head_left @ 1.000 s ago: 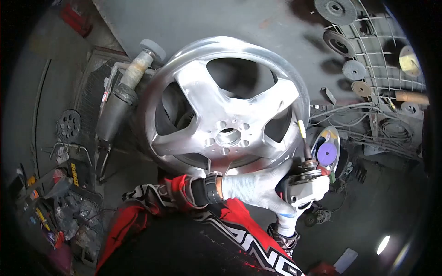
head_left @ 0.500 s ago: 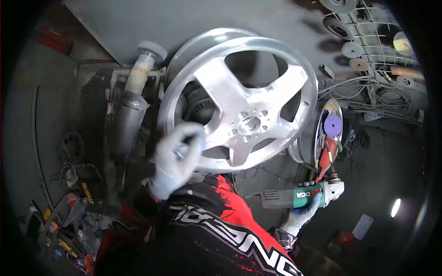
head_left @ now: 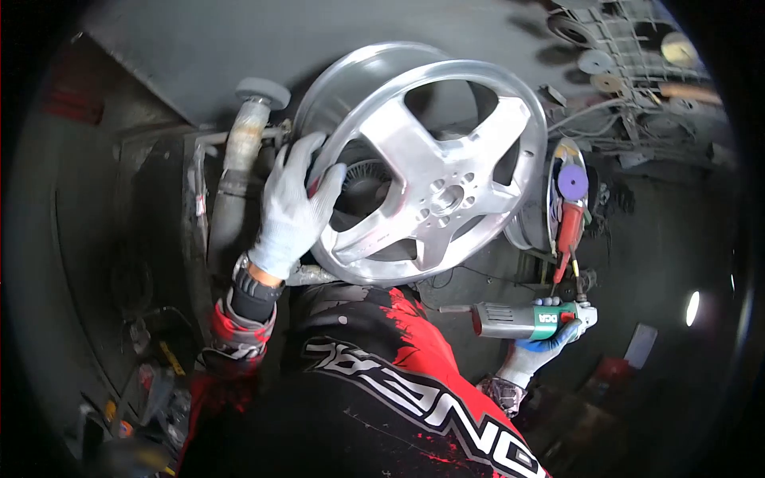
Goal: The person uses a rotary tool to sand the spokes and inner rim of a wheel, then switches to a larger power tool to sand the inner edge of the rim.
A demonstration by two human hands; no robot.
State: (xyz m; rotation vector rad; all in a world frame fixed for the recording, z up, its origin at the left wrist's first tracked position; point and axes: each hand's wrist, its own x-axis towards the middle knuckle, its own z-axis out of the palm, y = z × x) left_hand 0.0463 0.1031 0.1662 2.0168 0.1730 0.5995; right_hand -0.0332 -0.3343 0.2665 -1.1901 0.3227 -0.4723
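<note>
A shiny five-spoke alloy wheel (head_left: 442, 195) stands tilted in front of my torso. My left hand (head_left: 295, 199), in a whitish glove, is at the wheel's left rim, its fingers spread and the thumb over the rim edge. Whether it grips the rim is hard to tell. In my right hand (head_left: 542, 350), gloved in white and blue, is a green and black angle grinder (head_left: 518, 321), held out to the right, away from the wheel. The fingers wrap round its body near the metal head.
A red tool with a purple disc (head_left: 572, 183) hangs right of the wheel. Several discs hang on a wire rack (head_left: 629, 68) at the upper right. A pipe-like machine part with a round end (head_left: 263, 93) stands at left. Clutter lies at the lower left.
My left hand has moved up onto the wheel's left edge, its fingers now spread. The grinder in my right hand sits slightly higher, and the view has shifted a little.
</note>
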